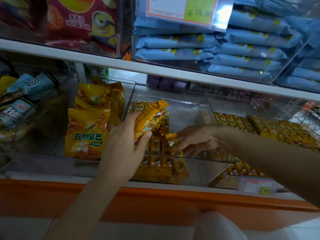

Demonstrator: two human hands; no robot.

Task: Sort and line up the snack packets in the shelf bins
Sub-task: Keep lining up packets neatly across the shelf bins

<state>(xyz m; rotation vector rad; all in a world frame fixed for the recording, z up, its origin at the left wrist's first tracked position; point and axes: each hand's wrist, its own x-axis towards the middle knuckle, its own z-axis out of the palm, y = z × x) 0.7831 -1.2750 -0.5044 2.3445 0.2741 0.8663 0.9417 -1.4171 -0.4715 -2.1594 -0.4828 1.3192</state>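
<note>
Beside the 五粮锅巴 bags (87, 134), left fingers (142, 140) grip a yellow packet (150, 118), right fingers (183, 135) pinch a smaller packet (171, 142)

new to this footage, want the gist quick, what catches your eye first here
The left hand holds a long orange-yellow snack packet over the clear plastic shelf bin at centre, while the right hand pinches a small yellow packet among the rows inside it. Above right, stacks of blue wrapped packets sit behind a green price tag.

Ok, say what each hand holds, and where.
Left hand: orange packet, by its lower end. Right hand touches a small packet; grip unclear.
</note>
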